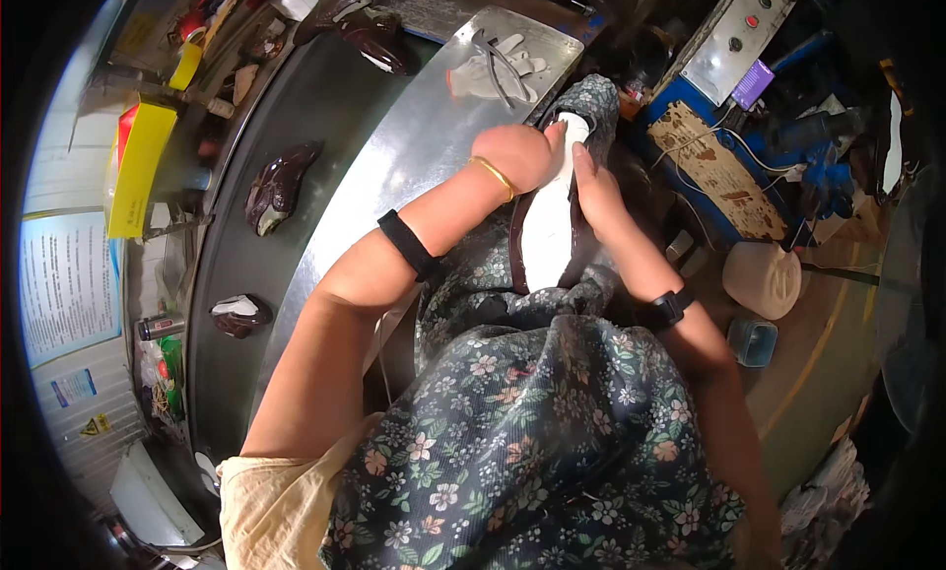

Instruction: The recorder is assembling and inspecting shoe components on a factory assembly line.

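Observation:
A dark brown shoe upper with a white underside (547,230) lies bottom-up over my lap, on a dark floral apron (522,412). Its wide end points toward me and its narrow end points away. My left hand (514,158) is closed on the left of the narrow end, its thumb along the white surface. From the right side, my right hand (599,194) grips the same piece, thumb near the white face and other fingers hidden beneath. Grey metal pincers (505,72) rest on a white work glove (475,79) beyond my left hand.
The glove lies on a shiny metal tabletop (394,166) to my left. Behind it runs a dark conveyor belt (305,117) carrying several brown shoes (280,188). At the far right are a button panel (737,28) and cables; a pale round container (764,279) stands below.

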A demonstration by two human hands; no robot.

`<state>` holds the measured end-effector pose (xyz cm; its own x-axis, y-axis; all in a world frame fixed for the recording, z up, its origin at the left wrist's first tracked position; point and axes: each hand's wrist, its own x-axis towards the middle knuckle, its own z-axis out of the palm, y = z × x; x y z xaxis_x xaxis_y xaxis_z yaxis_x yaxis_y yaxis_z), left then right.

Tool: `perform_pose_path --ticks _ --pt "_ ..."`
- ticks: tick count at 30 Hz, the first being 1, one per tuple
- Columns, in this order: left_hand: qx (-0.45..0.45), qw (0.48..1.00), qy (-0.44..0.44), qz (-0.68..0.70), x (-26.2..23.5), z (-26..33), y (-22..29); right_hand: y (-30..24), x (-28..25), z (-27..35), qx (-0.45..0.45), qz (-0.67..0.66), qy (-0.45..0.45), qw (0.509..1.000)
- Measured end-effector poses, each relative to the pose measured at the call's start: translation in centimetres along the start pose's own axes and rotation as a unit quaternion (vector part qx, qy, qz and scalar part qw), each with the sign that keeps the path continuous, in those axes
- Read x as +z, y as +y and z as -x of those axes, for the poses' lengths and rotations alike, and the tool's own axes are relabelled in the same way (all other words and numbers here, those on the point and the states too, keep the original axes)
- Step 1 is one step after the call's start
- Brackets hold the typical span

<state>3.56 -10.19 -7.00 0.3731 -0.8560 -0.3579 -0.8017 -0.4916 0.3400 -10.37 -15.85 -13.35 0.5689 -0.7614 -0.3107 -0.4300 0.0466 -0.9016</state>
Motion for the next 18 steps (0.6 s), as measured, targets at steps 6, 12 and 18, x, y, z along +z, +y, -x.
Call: perform_pose_path --ticks 6,12,18 --pt "0.037 0.983 -0.129 0.127 0.1 1.7 -3.3 -0.2 -1.0 0.8 0.065 -0.121 -0.088 0.987" --pt "0.077 0.910 -0.092 0.397 4.8 8.0 -4.4 1.2 -0.1 4.0 -0.029 -0.161 -0.123 0.979" --pt "0.035 0.867 -0.260 0.425 -0.1 3.6 -7.7 0.5 -4.9 -0.1 0.158 -0.141 -0.225 0.951"
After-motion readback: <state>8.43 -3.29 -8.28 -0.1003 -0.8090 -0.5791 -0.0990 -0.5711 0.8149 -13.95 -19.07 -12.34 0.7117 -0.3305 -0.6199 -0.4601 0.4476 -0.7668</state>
